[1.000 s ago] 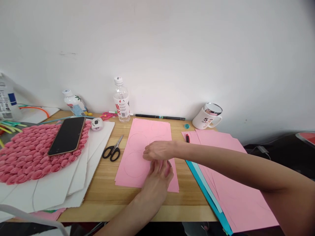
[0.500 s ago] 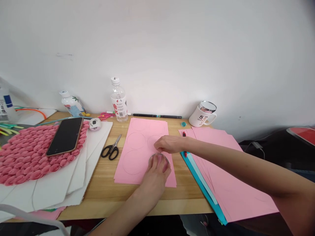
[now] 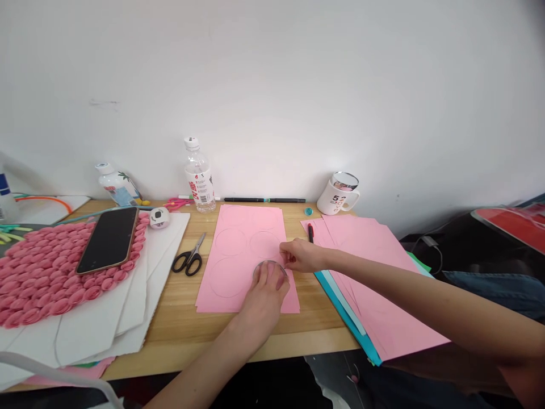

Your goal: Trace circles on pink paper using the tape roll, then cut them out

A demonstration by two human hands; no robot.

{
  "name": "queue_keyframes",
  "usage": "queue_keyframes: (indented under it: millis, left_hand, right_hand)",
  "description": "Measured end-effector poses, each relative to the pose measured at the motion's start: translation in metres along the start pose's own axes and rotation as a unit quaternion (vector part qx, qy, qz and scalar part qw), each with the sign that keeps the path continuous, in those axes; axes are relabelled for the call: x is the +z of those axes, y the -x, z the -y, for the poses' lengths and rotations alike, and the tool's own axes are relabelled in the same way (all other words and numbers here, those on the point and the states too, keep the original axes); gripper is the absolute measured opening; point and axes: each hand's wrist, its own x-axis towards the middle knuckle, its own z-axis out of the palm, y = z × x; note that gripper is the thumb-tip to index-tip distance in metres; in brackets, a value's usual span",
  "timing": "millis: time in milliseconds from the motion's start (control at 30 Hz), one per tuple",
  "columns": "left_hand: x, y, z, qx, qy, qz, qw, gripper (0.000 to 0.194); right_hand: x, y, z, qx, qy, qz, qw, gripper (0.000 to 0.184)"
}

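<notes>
On a sheet of pink paper (image 3: 230,267) with several drawn circles, my left hand (image 3: 264,292) presses a round, thin-rimmed disc (image 3: 273,265) flat near the lower right corner. Its fingers cover most of the disc, which looks clear. My right hand (image 3: 301,254) is pinched closed at the disc's upper right edge; whatever its fingers hold is hidden. A drawn circle (image 3: 264,243) shows just above the disc. Black-handled scissors (image 3: 189,258) lie left of the paper.
At the right are more pink sheets (image 3: 361,244), a red-and-black pen (image 3: 310,232) and a mug (image 3: 336,196). Leftward lie a phone (image 3: 108,238) on pink paper rosettes (image 3: 46,272) and white boards (image 3: 131,318). A water bottle (image 3: 200,179) and black pens (image 3: 264,200) line the wall.
My right hand has moved right and slightly down, from above the disc to its upper right edge. My left hand still holds the disc down. The view has shifted slightly.
</notes>
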Motion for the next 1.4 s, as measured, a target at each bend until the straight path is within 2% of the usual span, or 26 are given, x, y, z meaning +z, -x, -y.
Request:
queue_keyframes:
  millis: [133, 300, 400, 567, 867, 1133, 1400]
  left_hand:
    - [-0.008, 0.001, 0.0, 0.002, 0.018, 0.015, 1.0, 0.047]
    - [-0.008, 0.0, 0.002, -0.004, 0.021, 0.031, 0.999, 0.045]
    - [-0.012, 0.0, 0.004, -0.001, 0.014, 0.041, 0.999, 0.037]
    - [-0.021, 0.0, 0.009, 0.01, 0.037, 0.022, 0.999, 0.024]
    - [-0.033, -0.008, 0.014, 0.0, 0.039, 0.084, 0.996, 0.02]
    - [-0.037, -0.011, 0.013, 0.0, 0.016, 0.1, 0.995, 0.022]
    - [-0.04, -0.013, 0.013, 0.005, 0.025, 0.109, 0.994, 0.026]
  right_hand:
    - [0.013, 0.009, 0.0, 0.073, -0.048, -0.044, 0.995, 0.019]
    - [0.026, 0.018, 0.006, 0.183, -0.085, -0.096, 0.975, 0.018]
    - [0.03, 0.023, 0.012, 0.215, -0.102, -0.116, 0.964, 0.019]
    - [0.04, 0.031, 0.019, 0.245, -0.137, -0.15, 0.948, 0.022]
    - [0.06, 0.041, 0.03, 0.299, -0.264, -0.173, 0.901, 0.021]
    - [0.077, 0.044, 0.037, 0.325, -0.314, -0.202, 0.869, 0.02]
    - [0.086, 0.045, 0.048, 0.289, -0.28, -0.192, 0.895, 0.018]
